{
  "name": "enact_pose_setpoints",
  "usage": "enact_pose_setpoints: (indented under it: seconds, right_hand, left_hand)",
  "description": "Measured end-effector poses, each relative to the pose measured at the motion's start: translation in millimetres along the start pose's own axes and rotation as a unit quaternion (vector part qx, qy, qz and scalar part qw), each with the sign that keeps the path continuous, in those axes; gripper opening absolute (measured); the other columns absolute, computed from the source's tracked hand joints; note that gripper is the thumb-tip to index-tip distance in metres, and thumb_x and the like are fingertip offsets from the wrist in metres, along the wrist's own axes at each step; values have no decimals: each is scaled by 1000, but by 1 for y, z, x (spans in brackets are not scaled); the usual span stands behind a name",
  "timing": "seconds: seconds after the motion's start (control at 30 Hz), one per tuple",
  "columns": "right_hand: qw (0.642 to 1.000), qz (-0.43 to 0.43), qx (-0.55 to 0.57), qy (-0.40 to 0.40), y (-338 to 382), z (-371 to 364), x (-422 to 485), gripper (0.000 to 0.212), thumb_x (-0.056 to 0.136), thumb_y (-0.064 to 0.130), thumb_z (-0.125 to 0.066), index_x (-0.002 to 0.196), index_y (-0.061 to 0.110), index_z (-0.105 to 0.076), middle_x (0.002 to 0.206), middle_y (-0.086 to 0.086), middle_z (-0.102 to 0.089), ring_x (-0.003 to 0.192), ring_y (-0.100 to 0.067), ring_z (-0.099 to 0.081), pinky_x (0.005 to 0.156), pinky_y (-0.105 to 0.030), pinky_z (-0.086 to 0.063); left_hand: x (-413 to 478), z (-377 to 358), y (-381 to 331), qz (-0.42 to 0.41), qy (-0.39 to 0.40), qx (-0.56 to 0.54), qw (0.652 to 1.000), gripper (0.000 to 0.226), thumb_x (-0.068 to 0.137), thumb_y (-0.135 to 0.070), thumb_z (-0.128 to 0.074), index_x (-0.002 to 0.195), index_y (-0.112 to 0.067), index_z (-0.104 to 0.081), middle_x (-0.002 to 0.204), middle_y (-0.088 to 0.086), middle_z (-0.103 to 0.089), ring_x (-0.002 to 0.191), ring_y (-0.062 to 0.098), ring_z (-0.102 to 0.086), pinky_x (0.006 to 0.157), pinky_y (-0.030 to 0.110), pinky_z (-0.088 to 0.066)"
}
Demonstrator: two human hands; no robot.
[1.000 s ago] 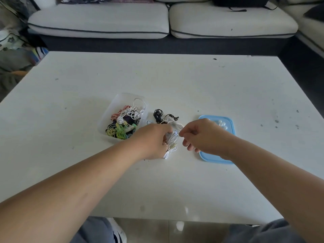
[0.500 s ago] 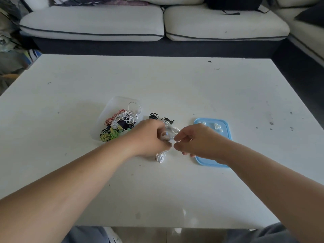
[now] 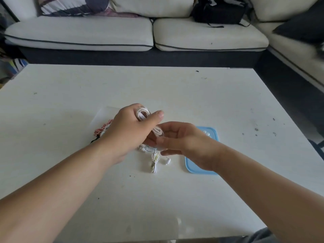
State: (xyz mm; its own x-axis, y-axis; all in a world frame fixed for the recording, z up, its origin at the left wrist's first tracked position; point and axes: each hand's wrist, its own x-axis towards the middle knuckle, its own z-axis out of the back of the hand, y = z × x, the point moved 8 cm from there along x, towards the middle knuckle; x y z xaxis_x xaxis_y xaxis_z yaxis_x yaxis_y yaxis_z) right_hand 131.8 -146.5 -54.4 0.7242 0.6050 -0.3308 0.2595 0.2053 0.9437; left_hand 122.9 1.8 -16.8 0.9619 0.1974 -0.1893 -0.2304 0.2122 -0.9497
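My left hand point(image 3: 130, 131) is raised above the table and grips a coiled white earphone cable point(image 3: 143, 114) between thumb and fingers. One end of the coil point(image 3: 158, 132) reaches my right hand point(image 3: 185, 142), which hovers just beside it with relaxed fingers. More white earphones point(image 3: 155, 160) lie loose on the white table point(image 3: 175, 95) under my hands. A clear plastic box point(image 3: 103, 113) holding several coloured cables point(image 3: 102, 129) sits behind my left hand, mostly hidden by it.
A light blue lid point(image 3: 196, 168) lies flat on the table under my right wrist, with small white earbud tips point(image 3: 206, 133) on it. A white sofa point(image 3: 140, 32) with a black bag point(image 3: 219, 13) runs along the table's far side.
My left hand has lifted the white coil up off the table. My right hand let go of the cable it pinched and opened. The camera tilted up toward the sofa.
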Motion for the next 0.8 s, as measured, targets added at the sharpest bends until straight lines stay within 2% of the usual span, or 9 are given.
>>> enact_pose_setpoints:
  seconds: [0.07,0.17,0.27,0.37,0.47,0.57,0.63,0.7,0.8]
  right_hand:
    - [999,3,31,7,2,3,0,31,96,21,-71,126,15,-68,118,-13,-74,116,-29,-69,101,-48,-55]
    - [994,-4,105,14,4,6,0,32,95,25,-66,121,6,-70,108,-15,-72,101,-33,-71,86,-41,-58]
    - [977,-19,211,-3,4,11,1,30,102,9,-50,126,-3,-62,101,-19,-66,78,-29,-66,74,-38,-59]
    - [963,-16,269,-26,5,18,2,24,101,0,-48,120,1,-63,97,-19,-67,75,-28,-68,74,-36,-61]
    - [956,0,289,-43,6,24,3,17,99,1,-56,114,2,-65,99,-20,-68,80,-26,-72,75,-33,-61]
    - [958,6,280,-64,3,27,2,13,95,6,-64,107,2,-66,97,-19,-71,83,-24,-74,74,-30,-61]
    - [960,4,271,-67,2,25,2,15,94,11,-65,106,2,-67,97,-17,-72,85,-23,-75,74,-28,-61]
    - [965,-2,256,-63,1,21,1,28,92,20,-67,111,-1,-66,100,-17,-73,85,-23,-75,76,-29,-61]
    - [965,-12,252,-66,-1,16,1,30,89,26,-69,105,0,-66,100,-16,-73,83,-23,-74,75,-30,-61]
  left_hand:
    - [0,1,2,22,3,-72,997,38,91,-27,-79,88,2,-54,84,26,-74,74,42,-76,73,56,-64]
    - [1,2,4,48,2,-167,985,24,89,-12,-79,85,-10,-56,87,25,-73,72,36,-75,66,41,-64]
    - [4,5,8,65,-1,-220,973,25,87,-2,-78,85,-13,-55,86,20,-75,72,35,-74,61,35,-61]
    - [5,5,10,67,7,-234,970,22,87,3,-76,94,-9,-59,91,22,-74,77,37,-75,62,34,-61]
    - [5,3,11,52,16,-168,984,19,88,6,-73,98,-9,-68,100,18,-77,87,32,-77,68,37,-62]
    - [1,0,5,-9,36,-55,998,21,88,2,-75,99,-16,-75,102,8,-78,96,31,-75,78,42,-64]
    - [-5,-6,-4,-68,51,27,996,20,85,-11,-82,98,-25,-76,100,-3,-77,94,25,-75,84,41,-63]
    - [-11,-14,-12,-113,60,98,987,23,79,-22,-88,96,-29,-75,95,-10,-76,88,17,-73,83,34,-61]
    - [-13,-18,-16,-143,44,122,981,22,77,-24,-89,92,-28,-73,87,-11,-74,83,16,-71,78,37,-59]
